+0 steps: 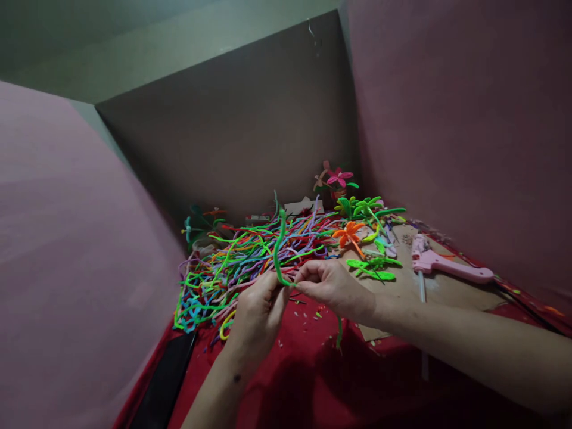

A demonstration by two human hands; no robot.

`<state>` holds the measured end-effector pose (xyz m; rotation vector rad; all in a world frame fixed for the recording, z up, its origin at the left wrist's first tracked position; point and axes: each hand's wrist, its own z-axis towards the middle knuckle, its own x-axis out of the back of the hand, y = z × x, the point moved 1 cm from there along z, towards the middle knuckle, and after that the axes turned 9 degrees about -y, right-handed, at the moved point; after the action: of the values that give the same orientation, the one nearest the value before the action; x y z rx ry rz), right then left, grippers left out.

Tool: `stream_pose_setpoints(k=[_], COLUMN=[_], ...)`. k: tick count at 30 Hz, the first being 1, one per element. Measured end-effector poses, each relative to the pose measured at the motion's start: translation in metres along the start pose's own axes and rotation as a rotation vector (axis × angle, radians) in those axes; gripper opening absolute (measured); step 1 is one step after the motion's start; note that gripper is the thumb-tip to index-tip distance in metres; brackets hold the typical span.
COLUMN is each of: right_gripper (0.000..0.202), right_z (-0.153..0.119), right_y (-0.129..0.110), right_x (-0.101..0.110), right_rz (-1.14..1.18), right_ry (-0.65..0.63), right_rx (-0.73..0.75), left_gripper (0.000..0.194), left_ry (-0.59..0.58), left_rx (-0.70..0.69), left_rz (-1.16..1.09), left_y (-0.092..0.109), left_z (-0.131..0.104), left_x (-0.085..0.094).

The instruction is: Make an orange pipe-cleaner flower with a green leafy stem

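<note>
A green pipe cleaner (279, 247) rises in a curve from between my two hands and bends toward the right at its lower end. My left hand (261, 310) is closed on it near the bend. Just to the right, my right hand (328, 286) pinches its lower end with thumb and forefinger. The fingertips of both hands are close together. Another green length (339, 332) hangs below my right hand; whether it joins the held piece is hidden. Behind my hands lies a large heap of many-coloured pipe cleaners (250, 250).
A pink glue gun (456, 266) lies on brown cardboard (402, 298) at the right. Green flower pieces (373, 268) and an orange flower (348, 234) are near it. A black flat object (165, 381) rests on the red cloth (214, 387). Pink panels stand at both sides.
</note>
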<state>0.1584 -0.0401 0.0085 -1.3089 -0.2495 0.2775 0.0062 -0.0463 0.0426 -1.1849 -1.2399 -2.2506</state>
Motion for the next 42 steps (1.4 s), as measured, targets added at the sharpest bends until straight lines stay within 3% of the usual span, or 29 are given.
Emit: stream_pose_setpoints(k=[2,5,10,13,17,21,25,29,32,37,40,42], right_gripper=[0.005,0.005,0.004,0.006,0.009,0.009,0.010,0.011,0.012,0.023,0.024,0.019], right_z=[-0.001,-0.002,-0.006,-0.010,-0.015,-0.014,-0.013,-0.018,-0.023,-0.029,-0.029,-0.026], right_y=[-0.001,-0.004,-0.009,-0.010,-0.008,-0.006,-0.008,-0.010,-0.011,-0.011,-0.012,-0.013], right_x=[0.000,-0.001,-0.003,-0.002,-0.003,-0.005,-0.006,-0.007,-0.007,-0.010,-0.010,-0.009], right_rz=[0.008,0.015,-0.017,-0.181,-0.351,-0.321,-0.345,-0.569,-0.804,-1.227,-1.169,-0.927], right_ry=[-0.029,-0.084,-0.112,-0.064,-0.037,-0.026,0.000,0.025,0.024,-0.019,0.017,0.058], right_rx=[0.002,0.023,0.098,0.212,0.316,0.284,0.266,0.381,0.509,0.798,0.920,0.811], left_gripper=[0.010,0.010,0.013,0.017,0.020,0.023,0.017,0.015,0.017,0.011,0.008,0.013], left_ry=[-0.016,-0.076,-0.164,-0.208,-0.163,-0.118,-0.055,-0.027,-0.079,-0.267,-0.250,-0.234], left_rx=[0.018,0.090,0.399,0.493,0.528,0.504,0.429,0.392,0.439,0.652,0.706,0.643], left_rz=[-0.054,-0.326,-0.975,-1.138,-1.137,-1.092,-0.867,-0.695,-0.795,-1.198,-1.291,-1.202], left_y=[0.001,0.001,0.000,0.003,0.011,0.014,0.008,0.006,0.009,0.015,0.018,0.020], left_z=[0.000,0.000,0.000,-0.001,-0.003,-0.006,-0.008,-0.008,-0.008,-0.011,-0.013,-0.015], left_x=[0.002,0.003,0.000,-0.003,-0.004,-0.005,-0.005,-0.005,-0.004,-0.002,0.001,0.006])
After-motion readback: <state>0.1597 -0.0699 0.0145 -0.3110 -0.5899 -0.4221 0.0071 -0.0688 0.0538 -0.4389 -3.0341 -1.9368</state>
